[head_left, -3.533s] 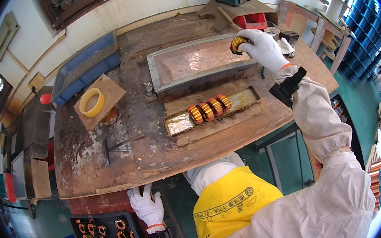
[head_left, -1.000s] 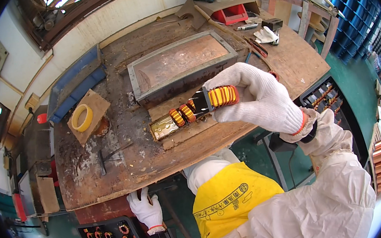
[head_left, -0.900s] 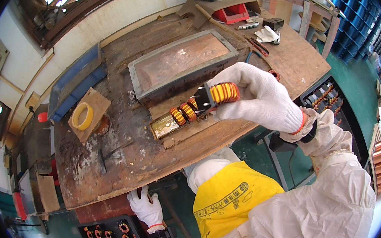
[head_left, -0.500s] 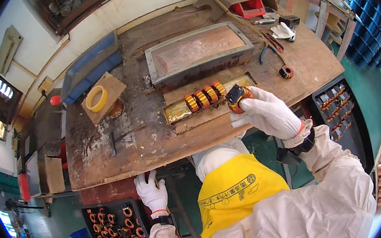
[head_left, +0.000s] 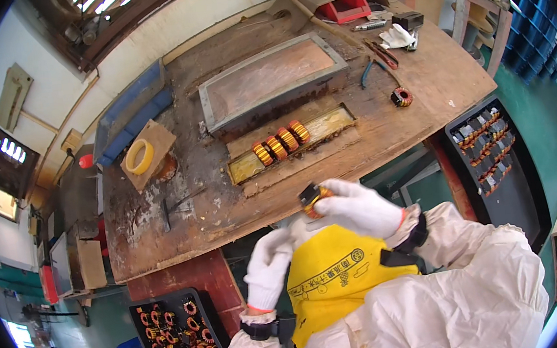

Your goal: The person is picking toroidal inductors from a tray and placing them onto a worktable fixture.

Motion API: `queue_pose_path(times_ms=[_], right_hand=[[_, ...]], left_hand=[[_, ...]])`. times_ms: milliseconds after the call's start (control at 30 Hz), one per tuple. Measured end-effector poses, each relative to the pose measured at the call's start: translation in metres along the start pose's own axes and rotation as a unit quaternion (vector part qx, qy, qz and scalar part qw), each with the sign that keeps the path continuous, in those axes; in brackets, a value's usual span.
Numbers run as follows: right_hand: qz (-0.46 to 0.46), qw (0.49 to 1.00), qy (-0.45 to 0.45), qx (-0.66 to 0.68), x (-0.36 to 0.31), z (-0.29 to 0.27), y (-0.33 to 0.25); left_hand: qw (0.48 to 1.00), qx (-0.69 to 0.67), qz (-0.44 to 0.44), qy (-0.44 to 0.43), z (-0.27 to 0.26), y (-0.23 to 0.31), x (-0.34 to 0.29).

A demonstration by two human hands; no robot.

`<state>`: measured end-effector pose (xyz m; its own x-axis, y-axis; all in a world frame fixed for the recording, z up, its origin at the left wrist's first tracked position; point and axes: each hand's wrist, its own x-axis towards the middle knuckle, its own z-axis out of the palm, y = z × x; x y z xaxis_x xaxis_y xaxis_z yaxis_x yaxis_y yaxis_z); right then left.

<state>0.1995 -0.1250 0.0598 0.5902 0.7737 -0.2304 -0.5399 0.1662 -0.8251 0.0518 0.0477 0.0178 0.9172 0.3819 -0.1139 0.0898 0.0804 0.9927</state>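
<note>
In my white-gloved right hand (head_left: 358,212) is a toroidal coil (head_left: 311,199) with copper-orange windings and a black block on it. I hold it off the table's front edge, over the yellow apron. My left hand (head_left: 268,267), also gloved, is raised close by on the left, its fingers bent together. Whatever those fingers may hold is hidden. Beyond the right hand, several wound coils (head_left: 277,147) stand in a row in a shallow narrow tray (head_left: 245,169) with a shiny yellowish bottom.
A metal-framed box (head_left: 269,83) sits behind the narrow tray. Pliers (head_left: 367,71), a loose coil (head_left: 401,97) and a red bin (head_left: 344,8) lie to the right. A tape roll (head_left: 139,156) rests at left. Black trays of coils flank me, left (head_left: 201,304) and right (head_left: 518,197).
My right hand has brought the coil back from the narrow tray towards my body. My left hand has risen from below the table edge and moved right, near it. The view has shifted slightly.
</note>
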Motion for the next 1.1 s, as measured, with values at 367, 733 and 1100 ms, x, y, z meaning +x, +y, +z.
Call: queue_pose_path(times_ms=[367,733,1100], right_hand=[[-0.055,0.997,0.018,-0.053,-0.026,-0.001,0.007],[-0.210,0.854,0.303,-0.366,-0.076,-0.115,-0.010],[-0.152,0.750,0.471,-0.438,-0.154,-0.217,0.028]], left_hand=[[0.969,-0.245,-0.025,-0.017,0.087,0.016,0.012],[0.972,0.183,0.115,0.090,0.021,0.074,0.060],[0.809,0.555,0.147,0.129,-0.013,0.105,0.142]])
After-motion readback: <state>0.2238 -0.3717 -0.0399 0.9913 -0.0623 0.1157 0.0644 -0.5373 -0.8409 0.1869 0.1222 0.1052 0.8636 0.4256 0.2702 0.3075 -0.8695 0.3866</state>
